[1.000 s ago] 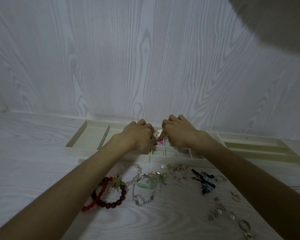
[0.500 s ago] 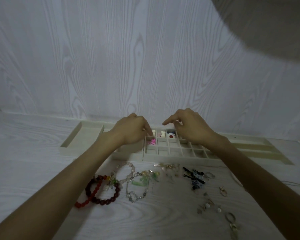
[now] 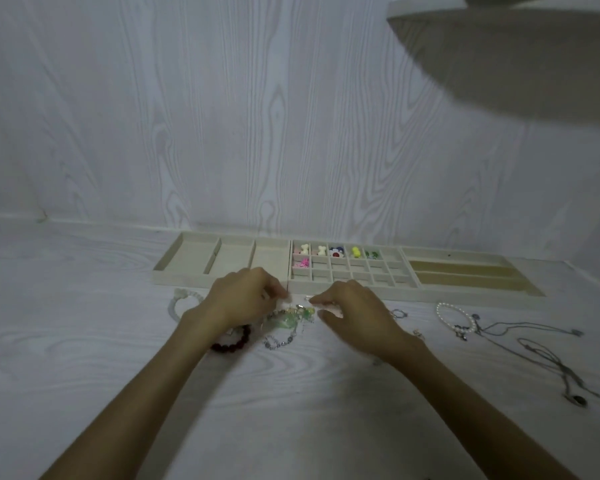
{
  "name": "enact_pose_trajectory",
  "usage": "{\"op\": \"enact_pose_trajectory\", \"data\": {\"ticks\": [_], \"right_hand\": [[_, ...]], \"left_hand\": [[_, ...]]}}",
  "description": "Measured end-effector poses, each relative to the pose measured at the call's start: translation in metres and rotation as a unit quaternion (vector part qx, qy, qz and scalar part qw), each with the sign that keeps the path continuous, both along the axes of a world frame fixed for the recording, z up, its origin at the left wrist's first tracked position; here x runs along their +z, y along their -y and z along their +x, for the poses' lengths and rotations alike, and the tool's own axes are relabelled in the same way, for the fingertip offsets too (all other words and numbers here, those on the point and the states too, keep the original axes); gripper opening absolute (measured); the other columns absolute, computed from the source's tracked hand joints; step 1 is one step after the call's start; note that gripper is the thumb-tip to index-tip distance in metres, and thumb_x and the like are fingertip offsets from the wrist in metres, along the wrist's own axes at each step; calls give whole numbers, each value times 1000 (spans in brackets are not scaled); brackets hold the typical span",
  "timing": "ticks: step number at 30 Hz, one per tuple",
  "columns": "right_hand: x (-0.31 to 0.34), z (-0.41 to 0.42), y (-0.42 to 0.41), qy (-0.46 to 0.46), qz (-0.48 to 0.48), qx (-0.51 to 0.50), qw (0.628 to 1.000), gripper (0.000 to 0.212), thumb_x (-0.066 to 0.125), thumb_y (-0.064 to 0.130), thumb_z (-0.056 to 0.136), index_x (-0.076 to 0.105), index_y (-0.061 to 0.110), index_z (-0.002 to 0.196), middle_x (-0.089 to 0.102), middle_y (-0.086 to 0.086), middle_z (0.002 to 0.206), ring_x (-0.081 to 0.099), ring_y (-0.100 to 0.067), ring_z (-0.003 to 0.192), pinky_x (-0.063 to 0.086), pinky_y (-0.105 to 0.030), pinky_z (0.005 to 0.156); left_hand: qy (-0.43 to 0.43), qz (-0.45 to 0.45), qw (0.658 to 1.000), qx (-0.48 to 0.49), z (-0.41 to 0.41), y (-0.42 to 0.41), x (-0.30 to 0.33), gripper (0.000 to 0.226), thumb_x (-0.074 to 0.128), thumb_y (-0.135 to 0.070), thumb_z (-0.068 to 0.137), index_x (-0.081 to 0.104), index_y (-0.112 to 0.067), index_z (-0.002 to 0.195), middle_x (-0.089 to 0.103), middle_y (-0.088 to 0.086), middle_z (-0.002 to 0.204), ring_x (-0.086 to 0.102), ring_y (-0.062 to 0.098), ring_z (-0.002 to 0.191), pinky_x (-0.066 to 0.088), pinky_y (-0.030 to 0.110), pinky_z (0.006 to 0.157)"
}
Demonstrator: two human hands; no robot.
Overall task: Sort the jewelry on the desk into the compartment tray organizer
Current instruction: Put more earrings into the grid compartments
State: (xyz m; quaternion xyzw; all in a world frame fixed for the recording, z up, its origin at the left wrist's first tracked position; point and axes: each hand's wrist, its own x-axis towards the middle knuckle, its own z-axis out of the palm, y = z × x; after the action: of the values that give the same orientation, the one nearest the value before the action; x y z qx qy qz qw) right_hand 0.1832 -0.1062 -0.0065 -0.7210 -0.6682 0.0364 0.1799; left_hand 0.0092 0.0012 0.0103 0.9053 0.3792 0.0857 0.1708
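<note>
I see a cream tray [image 3: 222, 282], pink charm [image 3: 305, 262], yellow charm [image 3: 355, 251], dark red bracelet [image 3: 234, 342], white pearls [image 3: 445, 315], and pale woodgrain desk [image 3: 84, 341] at lower left.

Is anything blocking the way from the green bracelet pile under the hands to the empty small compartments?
Nothing visible. Only the tray's low front wall lies between the green bracelet pile and the empty small compartments; a lift clears it.

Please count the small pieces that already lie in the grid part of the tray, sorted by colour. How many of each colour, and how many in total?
Small pieces in the tray:
White: 2
Pink: 1
Blue and white with red: 1
Yellow: 1
Green: 1
Total: 6
</note>
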Motion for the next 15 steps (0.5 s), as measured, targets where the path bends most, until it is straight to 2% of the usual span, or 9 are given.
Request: {"op": "enact_pose_trajectory", "data": {"ticks": [4,7,10,15], "right_hand": [[-13,-20,-4,15,47,7,999,24,53,30,93,67,34,112,63,6,99,51,-15,95,37,-29,82],[-21,-30,-6,24,31,19,999,26,52,31,93,65,34,116,61,3,101,49,-18,97,38,-32,83],[-23,-33,-7,39,36,11,999,27,50,34,94,65,33,117,60,1,101,48,-19,97,37,-33,84],[-20,-29,-7,57,24,-8,998,29,53,40,91,64,34,117,61,2,102,48,-19,99,34,-32,84]], "left_hand": [[-32,54,998,6,2,12,-8,17,60,-32,86,69,-36,100,67,-15,102,53,5,81,36,21,63],[-53,88,995,-1,6,17,-12,18,59,-31,84,72,-31,97,69,-8,99,60,12,92,40,23,68],[-63,92,994,-7,8,15,-12,18,60,-31,85,71,-29,98,68,-2,103,57,17,100,44,27,76],[-81,103,990,-55,7,9,-11,16,58,-33,88,69,-25,95,66,-5,102,50,16,103,34,26,76]]}}
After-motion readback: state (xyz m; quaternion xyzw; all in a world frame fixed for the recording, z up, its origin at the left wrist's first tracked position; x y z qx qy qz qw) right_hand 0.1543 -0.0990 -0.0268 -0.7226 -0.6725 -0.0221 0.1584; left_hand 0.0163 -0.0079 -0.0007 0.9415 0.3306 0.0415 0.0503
